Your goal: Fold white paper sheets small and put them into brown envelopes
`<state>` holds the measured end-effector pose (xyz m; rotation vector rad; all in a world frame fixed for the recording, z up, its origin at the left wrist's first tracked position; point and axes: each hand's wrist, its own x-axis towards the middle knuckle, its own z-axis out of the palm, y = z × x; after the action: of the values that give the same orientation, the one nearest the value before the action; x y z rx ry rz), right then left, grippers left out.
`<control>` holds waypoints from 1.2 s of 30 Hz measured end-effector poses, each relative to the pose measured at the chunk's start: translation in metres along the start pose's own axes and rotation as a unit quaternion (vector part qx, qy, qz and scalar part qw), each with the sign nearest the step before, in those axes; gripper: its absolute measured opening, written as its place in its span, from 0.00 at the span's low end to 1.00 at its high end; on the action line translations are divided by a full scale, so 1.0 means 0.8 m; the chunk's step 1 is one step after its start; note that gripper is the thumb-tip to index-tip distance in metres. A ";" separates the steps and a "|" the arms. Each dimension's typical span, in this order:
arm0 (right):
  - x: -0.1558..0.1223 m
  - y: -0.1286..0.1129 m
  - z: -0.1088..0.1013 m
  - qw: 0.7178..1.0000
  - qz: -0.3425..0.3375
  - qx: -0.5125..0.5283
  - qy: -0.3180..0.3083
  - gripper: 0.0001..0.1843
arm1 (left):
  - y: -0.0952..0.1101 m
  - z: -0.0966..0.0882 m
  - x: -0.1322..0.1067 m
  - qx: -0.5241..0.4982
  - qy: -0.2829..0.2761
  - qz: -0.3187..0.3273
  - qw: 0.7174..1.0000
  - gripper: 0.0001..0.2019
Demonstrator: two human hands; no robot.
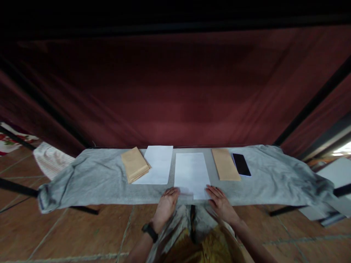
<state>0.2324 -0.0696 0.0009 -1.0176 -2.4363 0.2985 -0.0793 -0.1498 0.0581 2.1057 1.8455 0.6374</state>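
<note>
A white sheet of paper (191,174) lies in the middle of a narrow table covered with a grey cloth (90,175). My left hand (167,204) rests at the sheet's near left corner, fingers stretched towards it. At the near right corner my right hand (221,202) touches the sheet with flat fingers. Neither hand grips anything. A black watch sits on my left wrist.
Left of the sheet lie a second white sheet (157,164) and a stack of brown envelopes (135,164). To the right lie a single brown envelope (225,164) and a black phone (241,164). A dark red curtain hangs behind the table. Tiled floor lies below.
</note>
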 end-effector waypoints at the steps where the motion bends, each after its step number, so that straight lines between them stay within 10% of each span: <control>1: 0.000 0.000 -0.002 1.000 0.008 0.014 0.001 0.29 | 0.002 -0.002 -0.001 -0.023 0.011 -0.003 1.000 0.17; 15: -0.013 -0.006 -0.030 0.981 0.078 0.168 0.055 0.20 | 0.036 -0.060 -0.028 -0.313 0.061 -0.101 0.942 0.18; 22: 0.037 -0.007 -0.011 0.980 0.104 0.145 0.090 0.22 | 0.007 -0.035 0.019 -0.357 0.164 -0.153 0.907 0.24; 36: 0.076 0.004 -0.005 0.969 0.211 0.098 0.083 0.17 | -0.021 0.022 0.048 -0.209 0.134 -0.220 0.943 0.25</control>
<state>0.1993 -0.0241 0.0237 -1.4015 -1.9810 0.5594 -0.0815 -0.1082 0.0402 1.3328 2.0044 1.1169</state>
